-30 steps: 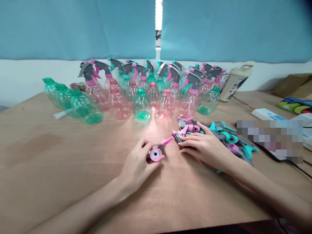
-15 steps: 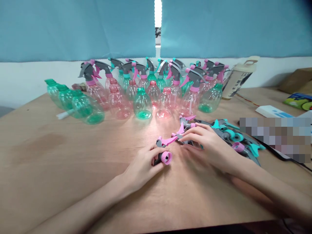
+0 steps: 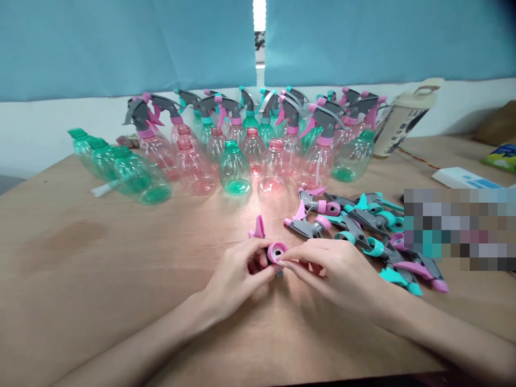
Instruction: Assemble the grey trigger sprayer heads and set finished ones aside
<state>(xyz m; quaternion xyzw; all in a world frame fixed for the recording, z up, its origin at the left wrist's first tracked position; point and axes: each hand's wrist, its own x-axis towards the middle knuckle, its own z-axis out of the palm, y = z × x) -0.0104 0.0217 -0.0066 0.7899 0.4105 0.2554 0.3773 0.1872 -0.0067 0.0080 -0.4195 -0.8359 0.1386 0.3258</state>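
Observation:
My left hand [image 3: 236,271] is closed around a grey trigger spray head with a pink collar [image 3: 277,252]. Its open threaded end faces up toward me, and a pink trigger [image 3: 259,226] sticks out beyond my fingers; the rest of the body is mostly hidden. My right hand [image 3: 336,266] pinches the near right edge of that collar between thumb and fingertips. Whether something small is also in the pinch, I cannot tell. Just past my right hand lies a pile of loose spray heads [image 3: 368,217] with pink and teal parts.
Clear pink bottles [image 3: 276,169] and green bottles [image 3: 236,169] stand in rows at the back, several topped with spray heads. Three green bottles [image 3: 141,174] overlap at left. A tall tumbler [image 3: 407,121] and a white box [image 3: 463,177] are at right, beside a blurred-out area.
My right hand has left the pile of spray heads and come left to the pink collar. The spray head in my left hand has turned, its trigger now pointing upward.

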